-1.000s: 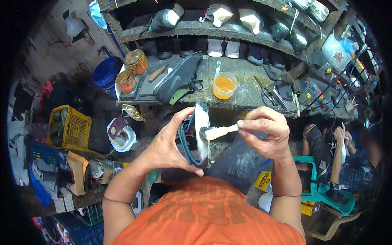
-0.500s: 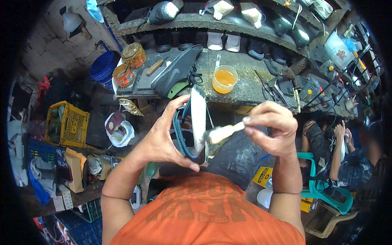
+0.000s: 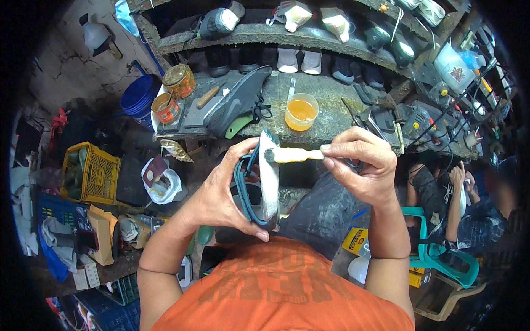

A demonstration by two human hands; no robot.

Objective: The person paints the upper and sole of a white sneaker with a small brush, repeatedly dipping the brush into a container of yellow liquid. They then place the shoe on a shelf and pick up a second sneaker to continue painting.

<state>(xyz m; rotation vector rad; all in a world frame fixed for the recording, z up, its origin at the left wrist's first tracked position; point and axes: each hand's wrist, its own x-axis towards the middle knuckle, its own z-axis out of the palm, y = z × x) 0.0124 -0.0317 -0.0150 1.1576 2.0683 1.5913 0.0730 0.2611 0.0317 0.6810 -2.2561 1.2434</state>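
Note:
My left hand (image 3: 218, 190) is wrapped round a sandal (image 3: 271, 185) with dark teal straps, held on edge so that its pale underside faces right. The thumb presses near its lower end. Between the thumb and fingers of my right hand (image 3: 361, 163) is a brush (image 3: 297, 155) with a yellowish, crusted handle. Its dark bristles touch the upper part of the sandal's pale underside. Beyond my hands, a clear tub of amber liquid (image 3: 301, 112) stands on the workbench (image 3: 326, 105). To its left rests a dark grey sneaker (image 3: 234, 105) with black laces.
Two rusty cans (image 3: 179, 81) and a wooden-handled tool (image 3: 208, 97) lie at the bench's left. Scissors and other tools (image 3: 367, 116) are at its right. Several shoes fill the shelf (image 3: 259, 38) behind. A yellow crate (image 3: 91, 172) stands left; another person (image 3: 469, 204) sits at right by a teal chair (image 3: 425, 248).
My right hand has moved the brush up and left, from beside the middle of the sandal's underside onto its upper part. My left hand still holds the sandal in much the same place.

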